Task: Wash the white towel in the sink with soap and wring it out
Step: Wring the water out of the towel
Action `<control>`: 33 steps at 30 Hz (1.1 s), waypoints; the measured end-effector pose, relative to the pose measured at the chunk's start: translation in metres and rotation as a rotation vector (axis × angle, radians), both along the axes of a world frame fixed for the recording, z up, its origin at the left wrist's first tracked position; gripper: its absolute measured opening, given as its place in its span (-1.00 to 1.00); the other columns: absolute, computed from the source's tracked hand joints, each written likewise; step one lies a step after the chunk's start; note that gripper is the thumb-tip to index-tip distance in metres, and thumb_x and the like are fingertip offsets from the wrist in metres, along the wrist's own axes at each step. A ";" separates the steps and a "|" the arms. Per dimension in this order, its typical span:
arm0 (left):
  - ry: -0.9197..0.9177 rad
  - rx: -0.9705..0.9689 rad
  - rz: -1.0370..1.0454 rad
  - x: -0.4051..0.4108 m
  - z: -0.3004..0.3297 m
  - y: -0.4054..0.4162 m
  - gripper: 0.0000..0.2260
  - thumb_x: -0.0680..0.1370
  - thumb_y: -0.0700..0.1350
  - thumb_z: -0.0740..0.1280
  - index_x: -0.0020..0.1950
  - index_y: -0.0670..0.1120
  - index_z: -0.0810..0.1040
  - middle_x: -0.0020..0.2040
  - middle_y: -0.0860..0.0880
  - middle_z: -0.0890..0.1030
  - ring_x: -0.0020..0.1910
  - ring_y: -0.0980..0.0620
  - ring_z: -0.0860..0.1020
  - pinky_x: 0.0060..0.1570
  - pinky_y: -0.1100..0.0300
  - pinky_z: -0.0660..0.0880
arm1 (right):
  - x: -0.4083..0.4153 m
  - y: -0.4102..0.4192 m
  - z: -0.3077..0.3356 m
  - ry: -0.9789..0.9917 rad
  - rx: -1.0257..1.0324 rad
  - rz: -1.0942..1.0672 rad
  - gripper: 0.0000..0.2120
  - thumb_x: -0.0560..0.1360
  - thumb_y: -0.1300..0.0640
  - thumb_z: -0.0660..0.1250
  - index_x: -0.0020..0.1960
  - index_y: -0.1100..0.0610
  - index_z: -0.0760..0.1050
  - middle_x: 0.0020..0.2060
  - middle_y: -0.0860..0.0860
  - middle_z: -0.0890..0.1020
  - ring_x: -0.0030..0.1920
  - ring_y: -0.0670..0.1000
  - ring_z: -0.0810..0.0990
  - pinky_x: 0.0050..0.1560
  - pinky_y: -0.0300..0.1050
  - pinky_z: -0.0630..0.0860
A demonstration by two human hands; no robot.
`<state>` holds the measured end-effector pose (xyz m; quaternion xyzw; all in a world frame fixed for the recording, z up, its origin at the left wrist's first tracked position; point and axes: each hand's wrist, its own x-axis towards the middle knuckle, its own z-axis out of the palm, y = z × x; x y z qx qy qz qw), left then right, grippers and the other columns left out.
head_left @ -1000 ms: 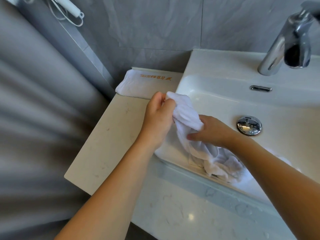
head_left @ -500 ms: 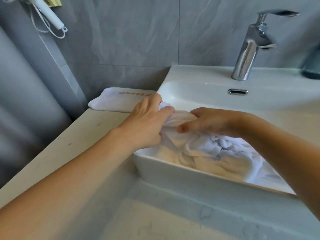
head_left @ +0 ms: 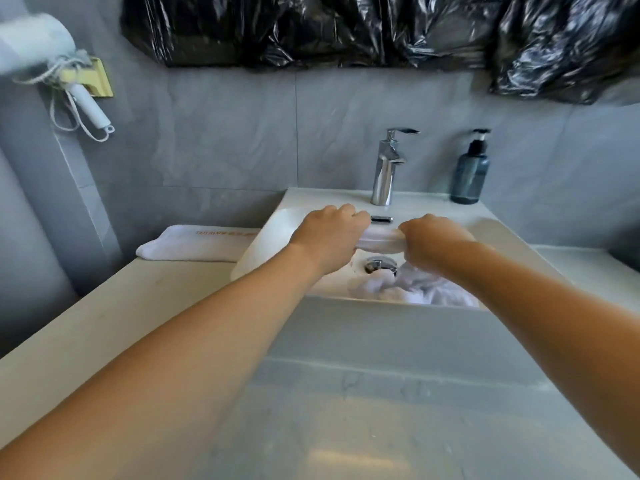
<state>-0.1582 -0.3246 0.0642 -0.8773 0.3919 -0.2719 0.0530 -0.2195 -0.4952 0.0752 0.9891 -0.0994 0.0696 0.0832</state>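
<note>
Two hands are on the white towel [head_left: 379, 241] over the sink [head_left: 277, 220], and from my seat I read both as closed around it. My left hand [head_left: 329, 242] has its fingers curled over one end of a short rolled stretch of cloth, knuckles up; my right hand [head_left: 433, 239] grips the other end the same way. That rolled stretch runs level between the two fists, just above the chrome drain [head_left: 381, 265]. Below my right hand the rest of the towel hangs down and lies bunched in the basin against the near wall, to the right of the drain and touching it. So the grips hold only the upper part; most of the cloth sits beneath and nearer to me than the fists.

Behind the hands the chrome faucet [head_left: 386, 168] stands at the back rim of the sink, with the overflow slot just under it. I see a dark soap bottle [head_left: 469, 174] with a pump top standing on the back rim to the right of the faucet, well apart from both hands. On the beige counter [head_left: 104, 323] left of the sink lies a folded white cloth [head_left: 194, 244] with orange lettering, touching the sink's side. A white hair dryer [head_left: 45, 60] hangs on the wall at upper left, and black plastic sheeting [head_left: 346, 26] covers the wall above the tiles.
</note>
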 end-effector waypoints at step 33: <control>0.947 -0.374 0.012 0.082 -0.033 0.042 -0.51 0.38 -0.02 0.55 0.24 0.09 0.44 0.03 0.10 0.64 -0.03 0.08 0.63 -0.09 0.17 0.60 | 0.102 0.022 -0.020 -0.215 0.406 0.520 -0.86 0.39 0.14 0.41 -0.14 0.13 0.47 -0.27 0.00 0.57 -0.21 0.09 0.53 -0.19 0.00 0.48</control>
